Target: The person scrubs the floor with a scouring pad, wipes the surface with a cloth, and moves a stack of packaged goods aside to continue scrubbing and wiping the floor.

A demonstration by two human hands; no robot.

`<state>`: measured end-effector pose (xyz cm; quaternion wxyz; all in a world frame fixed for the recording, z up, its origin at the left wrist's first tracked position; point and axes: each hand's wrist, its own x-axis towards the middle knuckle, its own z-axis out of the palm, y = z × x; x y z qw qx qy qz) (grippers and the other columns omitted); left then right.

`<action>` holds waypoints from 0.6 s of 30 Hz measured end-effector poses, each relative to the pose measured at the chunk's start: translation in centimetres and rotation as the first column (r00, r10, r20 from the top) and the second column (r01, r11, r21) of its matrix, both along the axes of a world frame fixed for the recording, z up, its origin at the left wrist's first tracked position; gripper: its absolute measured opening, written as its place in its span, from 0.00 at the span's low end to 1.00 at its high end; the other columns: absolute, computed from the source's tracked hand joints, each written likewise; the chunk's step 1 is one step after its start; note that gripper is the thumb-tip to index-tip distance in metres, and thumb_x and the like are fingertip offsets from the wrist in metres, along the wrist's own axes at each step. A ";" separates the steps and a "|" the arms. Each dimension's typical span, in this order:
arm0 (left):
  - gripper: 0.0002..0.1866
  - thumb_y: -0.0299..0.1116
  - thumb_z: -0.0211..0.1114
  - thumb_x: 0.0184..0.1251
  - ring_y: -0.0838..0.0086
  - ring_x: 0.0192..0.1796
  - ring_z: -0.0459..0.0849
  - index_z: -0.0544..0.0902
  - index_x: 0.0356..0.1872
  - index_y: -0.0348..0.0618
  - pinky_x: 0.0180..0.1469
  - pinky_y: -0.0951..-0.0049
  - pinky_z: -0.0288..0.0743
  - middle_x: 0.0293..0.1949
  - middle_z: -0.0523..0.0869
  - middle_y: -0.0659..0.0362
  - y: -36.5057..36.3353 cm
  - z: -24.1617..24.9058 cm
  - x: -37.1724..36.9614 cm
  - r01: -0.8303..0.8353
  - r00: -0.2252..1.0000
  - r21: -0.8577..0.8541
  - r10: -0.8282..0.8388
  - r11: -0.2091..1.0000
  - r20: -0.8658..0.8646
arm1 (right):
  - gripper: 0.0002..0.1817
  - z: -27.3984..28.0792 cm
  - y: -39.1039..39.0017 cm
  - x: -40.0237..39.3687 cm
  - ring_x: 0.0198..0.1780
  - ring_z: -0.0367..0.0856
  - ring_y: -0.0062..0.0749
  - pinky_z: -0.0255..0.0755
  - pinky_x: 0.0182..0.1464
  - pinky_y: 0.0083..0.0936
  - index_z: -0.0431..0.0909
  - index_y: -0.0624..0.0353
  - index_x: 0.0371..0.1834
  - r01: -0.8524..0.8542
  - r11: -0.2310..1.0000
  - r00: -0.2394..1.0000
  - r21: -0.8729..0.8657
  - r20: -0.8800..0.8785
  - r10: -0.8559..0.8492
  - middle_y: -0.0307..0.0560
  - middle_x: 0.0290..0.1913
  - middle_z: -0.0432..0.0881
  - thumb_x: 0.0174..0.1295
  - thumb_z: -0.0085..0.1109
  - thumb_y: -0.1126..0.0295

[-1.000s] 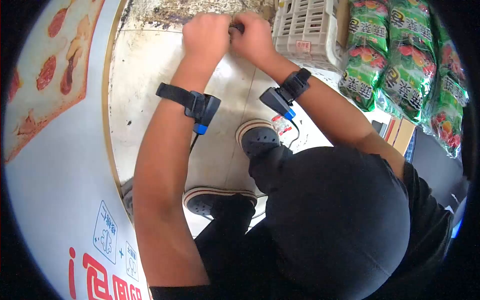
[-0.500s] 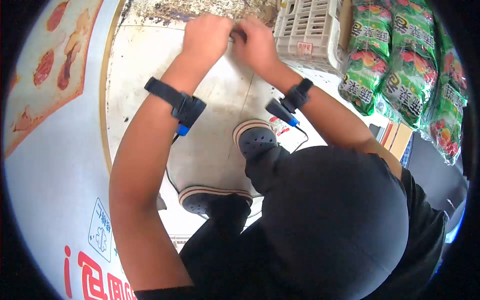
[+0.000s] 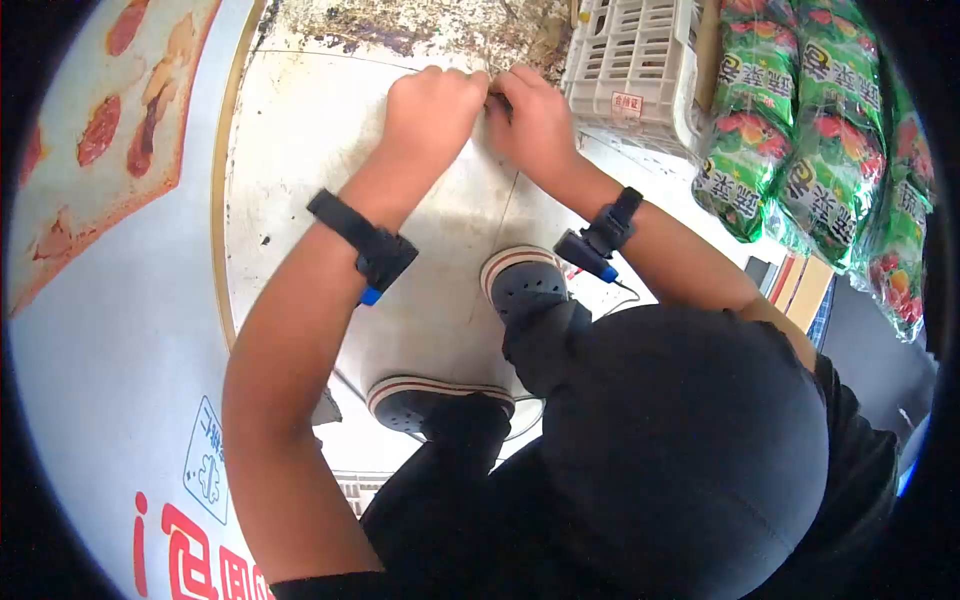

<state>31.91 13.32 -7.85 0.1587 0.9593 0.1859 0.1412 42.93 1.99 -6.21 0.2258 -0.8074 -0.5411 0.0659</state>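
My left hand (image 3: 435, 112) is closed in a fist, its back facing up. Right beside it, almost touching, my right hand (image 3: 535, 122) has its fingers curled and thumb tucked in. A small dark patch shows between the two hands; whether it is a thing they hold or only shadow, I cannot make out. Both hands are over the pale, stained floor (image 3: 300, 150). A black strap with a small device (image 3: 385, 258) is on my left wrist, and a similar wrist device (image 3: 590, 250) is on my right.
A white plastic crate (image 3: 630, 75) stands beyond my right hand. Green printed packages (image 3: 830, 140) are stacked further right. A printed panel (image 3: 120, 300) with a tan edge runs along the left. Below the hands are dark shoes (image 3: 525, 285), with a cable (image 3: 350, 385) near them.
Both hands, still close together, have come slightly toward my body and to the right. The whole view has shifted a little, so floor, crate and shoes appear lower or further right.
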 end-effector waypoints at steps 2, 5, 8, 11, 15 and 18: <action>0.07 0.29 0.59 0.60 0.60 0.33 0.87 0.85 0.33 0.51 0.31 0.60 0.81 0.27 0.86 0.55 -0.4 0.2 -0.2 -0.019 1.000 -0.011 0.019 1.000 0.019 | 0.03 -0.2 0.6 0.4 0.35 0.81 0.55 0.77 0.37 0.47 0.78 0.60 0.28 -0.013 1.000 1.000 0.015 0.018 0.013 0.53 0.34 0.79 0.51 0.61 0.76; 0.07 0.30 0.58 0.61 0.58 0.31 0.87 0.85 0.33 0.51 0.30 0.58 0.79 0.27 0.86 0.54 2.7 0.1 2.0 -0.131 0.990 0.002 0.130 0.991 0.061 | 0.03 -0.7 4.9 2.7 0.36 0.81 0.56 0.77 0.39 0.48 0.79 0.61 0.27 -0.024 0.999 0.996 0.048 0.089 0.019 0.53 0.33 0.80 0.50 0.62 0.75; 0.07 0.31 0.58 0.61 0.57 0.32 0.87 0.85 0.33 0.51 0.30 0.57 0.79 0.26 0.86 0.53 4.0 0.0 2.5 -0.096 0.991 0.033 0.093 0.995 0.099 | 0.03 -1.0 5.2 2.9 0.38 0.81 0.57 0.76 0.41 0.48 0.79 0.62 0.27 -0.016 0.997 0.996 0.075 0.091 0.009 0.55 0.34 0.80 0.50 0.62 0.75; 0.06 0.30 0.59 0.60 0.57 0.32 0.86 0.85 0.32 0.49 0.31 0.57 0.79 0.26 0.86 0.53 1.7 -0.2 0.6 -0.017 0.999 -0.040 0.019 0.999 0.032 | 0.03 0.0 2.8 1.2 0.39 0.80 0.56 0.75 0.42 0.49 0.79 0.62 0.27 -0.009 1.000 0.999 0.018 0.037 0.008 0.56 0.34 0.80 0.50 0.61 0.75; 0.05 0.29 0.60 0.60 0.59 0.32 0.87 0.84 0.32 0.49 0.30 0.58 0.79 0.26 0.86 0.53 1.3 -0.2 0.5 -0.092 0.995 -0.050 0.094 0.994 0.040 | 0.03 -0.3 3.3 1.5 0.39 0.80 0.56 0.76 0.42 0.49 0.79 0.62 0.29 0.006 1.000 0.997 0.001 -0.078 -0.006 0.56 0.36 0.80 0.51 0.60 0.76; 0.04 0.30 0.61 0.60 0.58 0.30 0.87 0.84 0.32 0.48 0.31 0.58 0.79 0.27 0.86 0.53 3.9 -0.1 2.4 -0.164 0.981 0.000 0.163 0.986 0.105 | 0.02 0.2 6.5 2.6 0.40 0.81 0.56 0.76 0.43 0.48 0.78 0.62 0.28 -0.012 1.000 0.997 -0.007 0.072 0.012 0.54 0.35 0.80 0.53 0.56 0.77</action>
